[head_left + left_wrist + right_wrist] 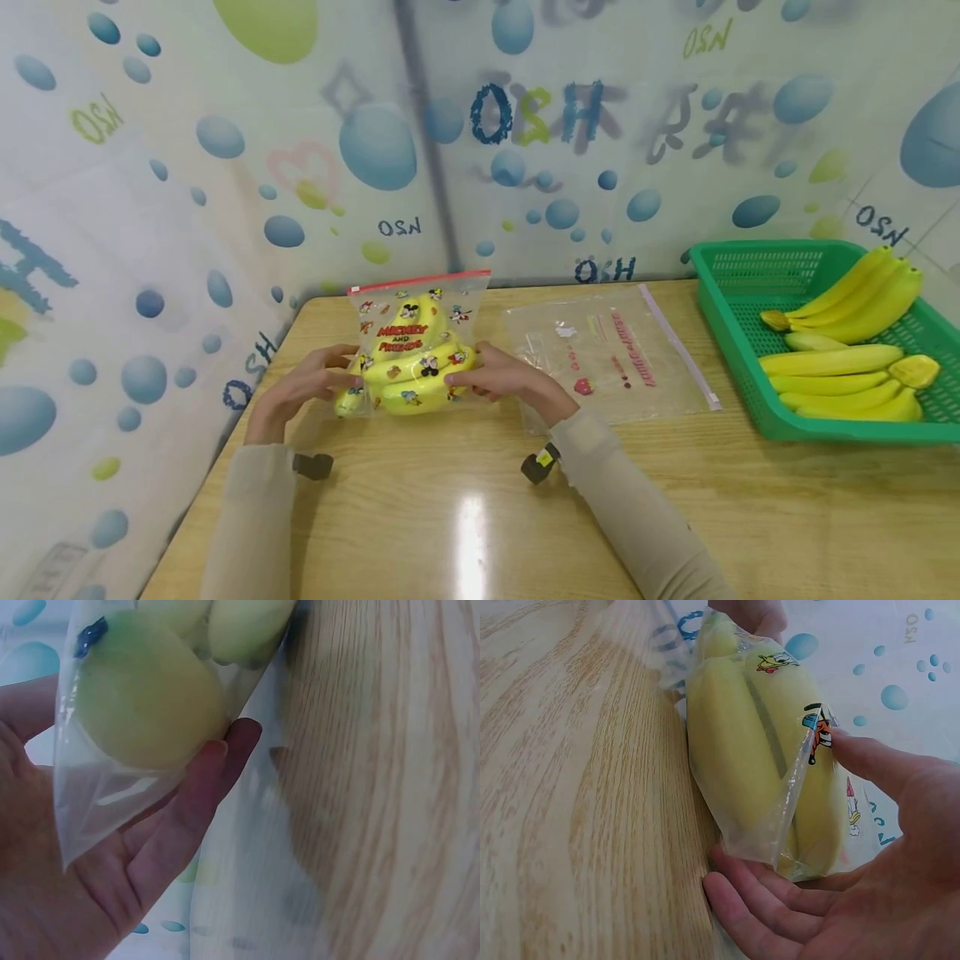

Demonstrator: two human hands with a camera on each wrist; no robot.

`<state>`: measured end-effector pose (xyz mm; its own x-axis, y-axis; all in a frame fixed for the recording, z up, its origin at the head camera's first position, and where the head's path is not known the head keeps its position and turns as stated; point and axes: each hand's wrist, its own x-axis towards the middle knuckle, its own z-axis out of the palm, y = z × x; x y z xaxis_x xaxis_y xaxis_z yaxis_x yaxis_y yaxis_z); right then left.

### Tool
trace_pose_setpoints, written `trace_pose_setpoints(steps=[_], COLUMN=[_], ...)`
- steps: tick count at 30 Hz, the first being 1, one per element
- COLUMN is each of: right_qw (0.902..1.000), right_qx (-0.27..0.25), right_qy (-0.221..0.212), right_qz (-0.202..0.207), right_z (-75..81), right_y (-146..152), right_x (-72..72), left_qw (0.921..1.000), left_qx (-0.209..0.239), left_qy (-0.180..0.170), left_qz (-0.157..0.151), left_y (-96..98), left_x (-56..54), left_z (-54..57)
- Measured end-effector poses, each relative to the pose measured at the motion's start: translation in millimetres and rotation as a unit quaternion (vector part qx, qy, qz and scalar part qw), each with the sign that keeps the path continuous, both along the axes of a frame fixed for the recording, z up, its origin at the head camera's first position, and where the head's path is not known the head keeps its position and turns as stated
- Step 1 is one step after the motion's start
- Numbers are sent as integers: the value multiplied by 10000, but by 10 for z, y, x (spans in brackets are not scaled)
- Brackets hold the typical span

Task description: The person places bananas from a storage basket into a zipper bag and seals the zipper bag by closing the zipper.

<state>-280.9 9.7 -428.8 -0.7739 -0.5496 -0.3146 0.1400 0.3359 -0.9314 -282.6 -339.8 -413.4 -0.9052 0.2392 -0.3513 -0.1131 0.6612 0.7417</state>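
Note:
A clear zip bag [402,337] with a red strip along its top edge and cartoon mouse prints stands on the table near the wall. Inside it is a bunch of yellow bananas [416,396], also visible through the plastic as bananas [739,742] in the right wrist view. My left hand [321,375] grips the bag's left lower side, its fingers bent around the corner near a greenish-yellow rounded end [150,697]. On the opposite side, my right hand [501,372] holds the bag with the thumb against the front and the fingers around its lower edge.
A second clear zip bag [600,358], with a lilac strip and pink print, lies flat to the right. Further right, a green plastic basket [731,367] contains bunches of bananas [847,362]. A patterned wall covering [555,183] rises behind the wooden table [420,517].

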Motion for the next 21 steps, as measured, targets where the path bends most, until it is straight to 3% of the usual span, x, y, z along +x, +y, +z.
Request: trace_pose_setpoints(steps=[8, 21], right_qw=[9997, 9994], right_qx=[-210, 265], right_qy=[47, 148], right_qz=[114, -149], right_z=[-18, -5], right_y=[-11, -13], right_x=[-13, 3], left_qw=[10000, 9999], left_qx=[-42, -67], left_qy=[-39, -114], left_qz=[46, 85], left_y=[-3, 5], left_x=[-13, -33], left_z=[-15, -20])
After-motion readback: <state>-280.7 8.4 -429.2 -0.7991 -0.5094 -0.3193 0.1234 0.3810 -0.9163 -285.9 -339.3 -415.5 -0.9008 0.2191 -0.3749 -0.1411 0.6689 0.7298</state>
